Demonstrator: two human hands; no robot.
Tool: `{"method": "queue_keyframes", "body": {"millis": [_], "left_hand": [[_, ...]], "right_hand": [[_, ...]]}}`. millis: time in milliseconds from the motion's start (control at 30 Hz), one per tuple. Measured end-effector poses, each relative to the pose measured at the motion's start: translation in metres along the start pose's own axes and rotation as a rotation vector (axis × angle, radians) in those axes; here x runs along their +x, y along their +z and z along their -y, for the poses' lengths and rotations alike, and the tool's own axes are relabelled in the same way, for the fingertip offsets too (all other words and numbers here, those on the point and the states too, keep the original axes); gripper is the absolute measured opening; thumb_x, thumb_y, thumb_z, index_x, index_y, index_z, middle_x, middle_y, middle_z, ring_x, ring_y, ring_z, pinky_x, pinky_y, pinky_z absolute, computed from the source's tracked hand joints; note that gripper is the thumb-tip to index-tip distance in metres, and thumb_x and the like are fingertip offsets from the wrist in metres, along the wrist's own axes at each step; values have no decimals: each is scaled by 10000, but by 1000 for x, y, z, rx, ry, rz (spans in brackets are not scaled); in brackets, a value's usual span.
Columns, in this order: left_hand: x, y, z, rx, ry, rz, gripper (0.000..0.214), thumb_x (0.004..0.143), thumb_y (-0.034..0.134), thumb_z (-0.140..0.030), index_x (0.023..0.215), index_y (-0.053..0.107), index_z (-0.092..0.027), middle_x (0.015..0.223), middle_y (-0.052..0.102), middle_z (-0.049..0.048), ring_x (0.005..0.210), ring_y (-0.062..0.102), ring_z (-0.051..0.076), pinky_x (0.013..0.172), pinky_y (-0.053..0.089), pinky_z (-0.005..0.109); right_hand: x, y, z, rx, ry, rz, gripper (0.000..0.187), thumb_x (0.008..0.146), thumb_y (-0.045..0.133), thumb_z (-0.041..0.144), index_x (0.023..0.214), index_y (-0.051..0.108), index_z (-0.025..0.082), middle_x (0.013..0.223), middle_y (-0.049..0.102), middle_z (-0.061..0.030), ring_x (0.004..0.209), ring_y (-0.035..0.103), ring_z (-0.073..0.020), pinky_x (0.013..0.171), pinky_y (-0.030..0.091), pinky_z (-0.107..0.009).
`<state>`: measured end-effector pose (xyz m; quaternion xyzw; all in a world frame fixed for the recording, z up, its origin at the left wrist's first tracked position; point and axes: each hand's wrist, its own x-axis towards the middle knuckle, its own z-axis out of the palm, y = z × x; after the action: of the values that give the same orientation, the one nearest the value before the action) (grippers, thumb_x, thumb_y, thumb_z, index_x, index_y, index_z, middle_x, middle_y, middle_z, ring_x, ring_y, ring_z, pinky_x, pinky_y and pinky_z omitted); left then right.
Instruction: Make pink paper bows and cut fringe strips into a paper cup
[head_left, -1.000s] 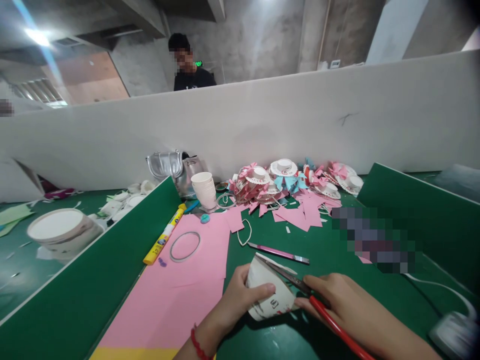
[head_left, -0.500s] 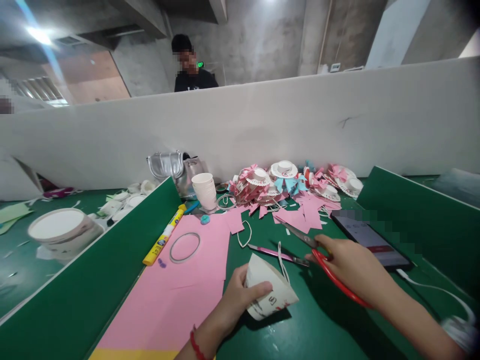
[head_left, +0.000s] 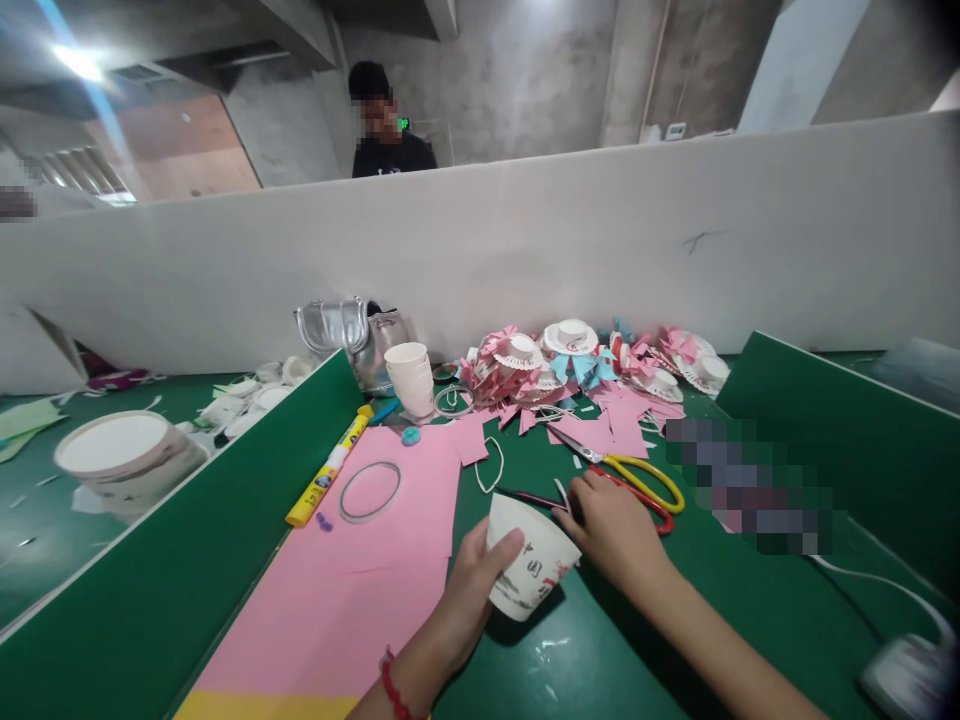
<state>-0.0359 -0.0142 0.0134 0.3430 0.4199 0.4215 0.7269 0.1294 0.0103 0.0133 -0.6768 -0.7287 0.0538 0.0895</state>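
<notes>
My left hand (head_left: 469,585) grips a white paper cup (head_left: 529,570) with printed characters, tilted above the green table near the front. My right hand (head_left: 611,525) touches the cup's rim side, fingers curled toward a thin white strip (head_left: 561,493) at the rim; whether it pinches it I cannot make out. The scissors (head_left: 626,472) with red and yellow handles lie on the table just beyond my right hand, not held. A pink-handled tool (head_left: 529,496) lies behind the cup.
A large pink sheet (head_left: 375,560) lies left with a ring (head_left: 370,491) on it and a yellow glue stick (head_left: 328,468). Stacked cups (head_left: 409,378), a silver bag (head_left: 341,328) and a pile of paper hats (head_left: 577,360) sit by the white partition. Green dividers flank me; a person stands beyond.
My right hand laid the scissors down on the table and came back to the cup. The left hand turned the cup so its rim faces up.
</notes>
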Motion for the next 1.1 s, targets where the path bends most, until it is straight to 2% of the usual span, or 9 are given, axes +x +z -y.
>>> {"method": "queue_keyframes", "body": {"millis": [233, 333, 400, 500, 600, 700, 867, 967, 1100], "left_hand": [[4, -5, 4, 36, 8, 15, 475, 576, 712, -416, 922, 593, -113, 758, 661, 81, 680, 598, 186, 614, 443, 279], [3, -6, 4, 49, 8, 25, 438, 591, 705, -408, 894, 599, -109, 758, 653, 78, 670, 585, 169, 601, 435, 262], [2, -5, 3, 49, 12, 13, 430, 590, 706, -406, 882, 595, -111, 763, 648, 77, 670, 583, 168, 602, 436, 263], [2, -5, 3, 60, 11, 28, 459, 585, 702, -424, 901, 580, -114, 776, 642, 83, 675, 584, 182, 612, 441, 282], [3, -7, 4, 82, 27, 49, 453, 600, 693, -423, 914, 571, -120, 783, 627, 70, 670, 565, 165, 608, 430, 271], [4, -7, 4, 107, 65, 30, 391, 626, 674, -422, 872, 579, -134, 731, 591, 27, 624, 517, 123, 578, 397, 232], [3, -4, 3, 148, 121, 15, 341, 652, 650, -428, 824, 586, -140, 688, 544, 1, 593, 456, 101, 540, 351, 206], [4, -4, 3, 162, 136, -8, 371, 673, 615, -458, 845, 609, -129, 706, 555, 16, 588, 446, 105, 530, 340, 210], [3, -6, 3, 167, 171, 26, 507, 603, 660, -479, 973, 599, -137, 820, 593, 49, 668, 493, 147, 597, 382, 241]], "right_hand": [[15, -1, -7, 338, -95, 119, 207, 876, 521, 244, 1059, 556, 156, 1045, 600, -48, 822, 616, -176, 687, 515, -347], [32, -11, -29, 472, -18, -13, 226, 868, 532, 244, 1073, 550, 150, 1063, 593, -50, 842, 614, -187, 694, 513, -358], [40, -19, -43, 519, 124, -204, 240, 878, 516, 247, 1100, 530, 157, 1089, 578, -60, 877, 603, -194, 730, 500, -384], [33, -28, -46, 587, 206, -354, 248, 901, 463, 250, 1126, 504, 155, 1107, 562, -79, 897, 588, -207, 757, 475, -410], [3, -28, -23, 723, -81, -176, 157, 850, 514, 244, 857, 645, 159, 823, 664, -45, 740, 624, -183, 664, 505, -297], [-29, -24, 3, 804, -368, -23, 68, 763, 609, 203, 753, 675, 217, 785, 635, 1, 734, 607, -148, 671, 497, -236], [-46, -20, 10, 846, -434, -75, 113, 783, 585, 151, 690, 642, 182, 966, 564, -63, 915, 547, -187, 797, 442, -317], [-46, -18, 5, 807, -532, -108, 83, 753, 631, 128, 789, 625, 203, 874, 628, -34, 905, 558, -186, 777, 462, -298], [-48, -12, 1, 695, -588, -272, 89, 756, 636, 130, 775, 628, 217, 730, 672, -17, 861, 575, -206, 728, 472, -307]]}}
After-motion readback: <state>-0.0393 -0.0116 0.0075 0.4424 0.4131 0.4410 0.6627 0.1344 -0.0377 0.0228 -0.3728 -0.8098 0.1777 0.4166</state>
